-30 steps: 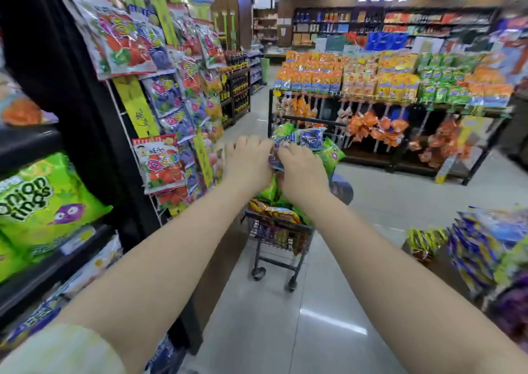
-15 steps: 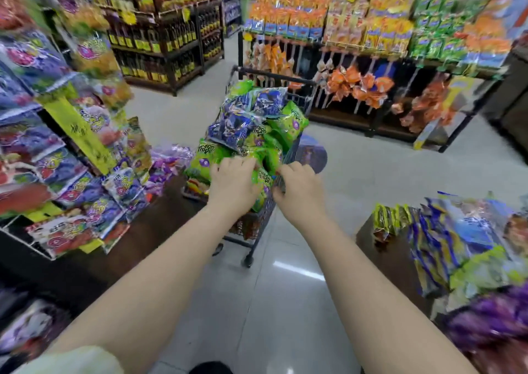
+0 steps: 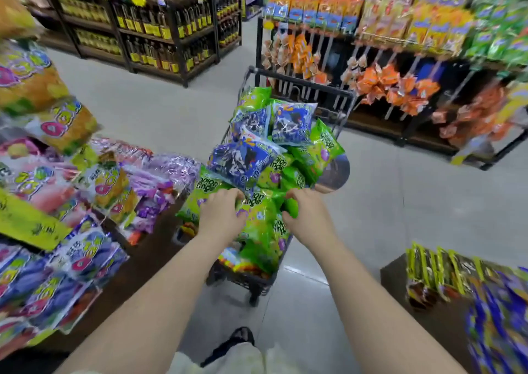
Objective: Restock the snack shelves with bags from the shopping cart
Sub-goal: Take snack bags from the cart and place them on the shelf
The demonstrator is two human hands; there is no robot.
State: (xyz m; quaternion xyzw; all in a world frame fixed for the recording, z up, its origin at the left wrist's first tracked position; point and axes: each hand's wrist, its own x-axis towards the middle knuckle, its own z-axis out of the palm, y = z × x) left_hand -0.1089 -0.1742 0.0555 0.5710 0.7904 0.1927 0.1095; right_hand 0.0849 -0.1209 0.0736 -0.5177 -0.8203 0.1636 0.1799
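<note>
1. A black wire shopping cart [image 3: 300, 87] is standing in the aisle straight ahead, and snack bags are heaping up above its rim.
2. Green onion rings bags [image 3: 323, 148] are making up most of the heap, with blue snack bags [image 3: 243, 161] lying on top toward the middle and the far end.
3. The left hand [image 3: 221, 216] is reaching into the near end of the heap. Its fingers are curling over the top of the front green bag [image 3: 261, 228] and its thumb is pressing on the bag's left side.
4. The right hand [image 3: 307, 218] is gripping the same bag from the other side, its fingers digging into the crinkled foil at the right edge.
5. The front green bag is sitting between the two hands at the cart's near end, resting on the other bags.
6. A wooden snack shelf [image 3: 143, 265] is running along the left, just beside the cart, and is carrying blurred purple, pink and yellow packets.
7. A low dark stand [image 3: 394, 276] is sitting near the right forearm, holding yellow-striped packs.
8. Orange packets [image 3: 380, 83] are hanging on a rack behind the cart, and a shelf of dark bottles [image 3: 171, 35] is standing across the aisle to the left.
9. A sandalled foot [image 3: 237, 341] is showing at the bottom edge, between the forearms.
</note>
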